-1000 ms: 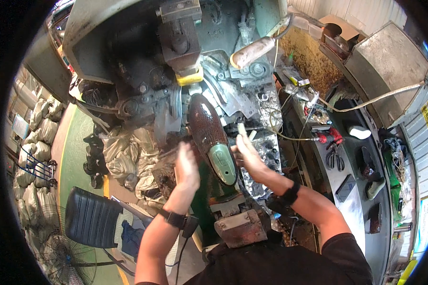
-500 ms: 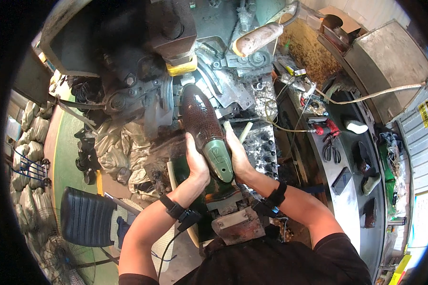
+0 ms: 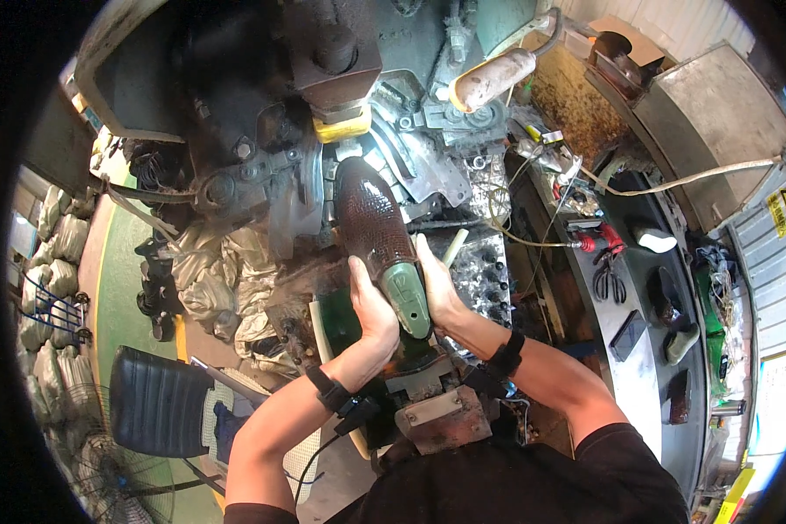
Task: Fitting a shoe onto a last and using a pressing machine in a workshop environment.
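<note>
A brown, glossy, scale-textured shoe upper [image 3: 368,214] is stretched over a green shoe last [image 3: 406,301]. Its toe points away from me, toward the metal parts of a machine. My left hand [image 3: 375,307] presses along the left side near the heel end, fingers pointing forward. Against the right side lies my right hand [image 3: 437,284], so the last is gripped between both palms. Just beyond the toe hangs a yellow block [image 3: 341,127] under the machine's dark head [image 3: 336,65]. The underside of the shoe is hidden.
A lamp [image 3: 493,80] hangs at the far right of the machine. On the right-hand bench are scissors [image 3: 609,279], a phone-like dark slab [image 3: 627,334] and several shoe parts. Left stand a black chair [image 3: 159,402] and a wire fan [image 3: 113,479]; pale sacks [image 3: 210,293] lie beyond.
My left hand has shifted slightly right and nearer to me along the last. Both hands still hold the shoe, its toe still near the machine. The view has moved a little.
</note>
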